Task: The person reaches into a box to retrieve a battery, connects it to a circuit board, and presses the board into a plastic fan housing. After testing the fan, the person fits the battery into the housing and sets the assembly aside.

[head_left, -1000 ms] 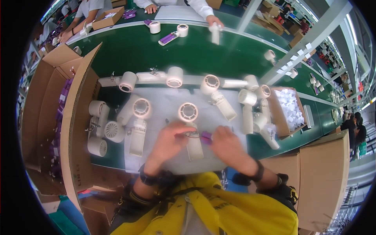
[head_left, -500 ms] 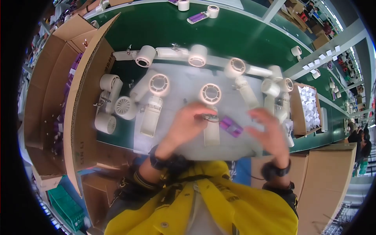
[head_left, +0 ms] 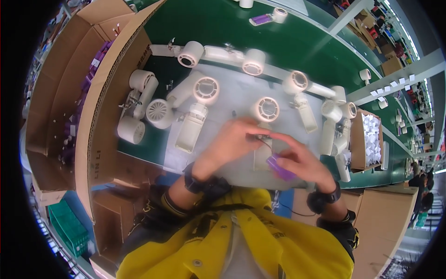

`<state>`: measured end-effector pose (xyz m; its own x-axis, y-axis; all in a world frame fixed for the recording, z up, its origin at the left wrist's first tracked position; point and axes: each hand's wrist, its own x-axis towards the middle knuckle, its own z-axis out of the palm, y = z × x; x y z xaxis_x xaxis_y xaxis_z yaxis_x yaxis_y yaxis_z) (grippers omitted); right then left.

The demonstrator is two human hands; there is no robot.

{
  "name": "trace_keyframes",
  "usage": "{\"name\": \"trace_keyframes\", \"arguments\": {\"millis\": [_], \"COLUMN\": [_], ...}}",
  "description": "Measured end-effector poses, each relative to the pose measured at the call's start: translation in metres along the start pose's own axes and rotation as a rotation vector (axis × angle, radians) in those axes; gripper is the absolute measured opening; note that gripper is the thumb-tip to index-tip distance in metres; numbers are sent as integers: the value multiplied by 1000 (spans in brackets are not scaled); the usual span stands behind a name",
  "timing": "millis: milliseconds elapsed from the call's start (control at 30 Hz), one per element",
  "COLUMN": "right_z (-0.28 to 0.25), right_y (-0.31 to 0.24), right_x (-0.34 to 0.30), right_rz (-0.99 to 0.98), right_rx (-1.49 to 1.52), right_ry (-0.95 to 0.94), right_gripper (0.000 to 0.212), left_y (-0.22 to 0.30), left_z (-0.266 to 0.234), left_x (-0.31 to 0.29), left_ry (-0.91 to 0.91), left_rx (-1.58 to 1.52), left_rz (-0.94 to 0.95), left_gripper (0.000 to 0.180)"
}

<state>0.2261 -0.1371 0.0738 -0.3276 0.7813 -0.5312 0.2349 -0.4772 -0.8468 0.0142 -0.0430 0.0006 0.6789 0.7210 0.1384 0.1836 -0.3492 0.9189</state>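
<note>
A white handheld fan lies before me, its round head (head_left: 268, 109) pointing away and its open handle (head_left: 262, 161) toward me. Over the top of that handle, my left hand (head_left: 232, 143) pinches a small circuit board (head_left: 263, 137) with thin wires, partly covered by fingers. My right hand (head_left: 304, 163) has its thumb against a purple battery pack (head_left: 282, 170) and holds it beside the handle. The right index finger stretches across to the circuit board, close to the left fingertips. Wires run from the board toward the battery pack.
Several more white fans, such as one with an open handle (head_left: 191, 128), lie around the pale mat (head_left: 232, 83). At left stands a tall cardboard box (head_left: 104, 93) with purple packs inside. A small box (head_left: 358, 139) of white pieces sits at right. Beyond runs the green belt (head_left: 306, 44).
My right hand has come in from the right, gone from open to closed on the purple battery pack, and its index finger now reaches the circuit board. The whole view has shifted slightly.
</note>
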Motion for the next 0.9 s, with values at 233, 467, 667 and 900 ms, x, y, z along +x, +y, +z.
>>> {"name": "trace_keyframes", "arguments": {"millis": [233, 467, 667, 900], "right_z": [8, 4, -8, 2], "right_y": [16, 11, 18, 28], "right_x": [-10, -11, -3, 1], "right_rz": [-132, -107, -242, -306], "right_rx": [486, 469, 2, -172], "right_ry": [-132, -52, 25, 110], "right_gripper": [88, 98, 86, 80], "left_y": [3, 9, 9, 8], "left_z": [5, 4, 4, 1], "left_x": [1, 0, -1, -3], "left_ry": [36, 36, 41, 31], "left_rx": [5, 104, 128, 81], "left_rz": [91, 125, 176, 184], "left_gripper": [38, 35, 32, 32]}}
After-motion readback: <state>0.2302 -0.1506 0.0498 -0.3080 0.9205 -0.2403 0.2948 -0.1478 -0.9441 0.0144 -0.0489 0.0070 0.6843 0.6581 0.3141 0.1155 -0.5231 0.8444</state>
